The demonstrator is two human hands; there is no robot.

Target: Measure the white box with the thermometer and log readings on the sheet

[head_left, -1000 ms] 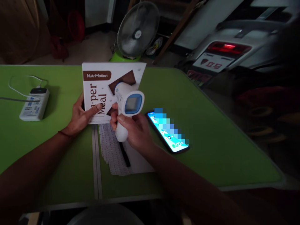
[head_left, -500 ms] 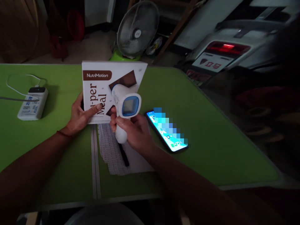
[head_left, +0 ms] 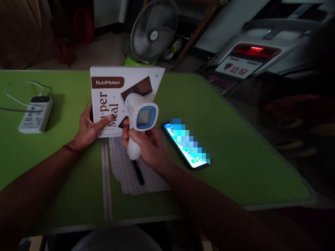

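My left hand (head_left: 91, 125) grips the lower left of a white and brown "NutriMotion" box (head_left: 104, 71), thumb across its front. The box is held upright over the green table. In my right hand (head_left: 149, 143) is a white infrared thermometer (head_left: 134, 104), its blue-framed screen facing me and its front end close to the box; whether they touch I cannot tell. Below the box, patterned sheets of paper (head_left: 123, 174) lie on the table with a black pen (head_left: 139, 174) on them. A lit smartphone (head_left: 183, 146) lies to the right of my right hand.
A white power bank (head_left: 36, 118) with cables plugged in sits on the left of the green table (head_left: 235, 157). Behind the table stands a fan (head_left: 154, 31) with a green base. At the right back is a scooter (head_left: 243, 62) with a red tail light.
Almost nothing differs. The whole view has shifted very slightly, while both hands keep hold of the box and the thermometer.
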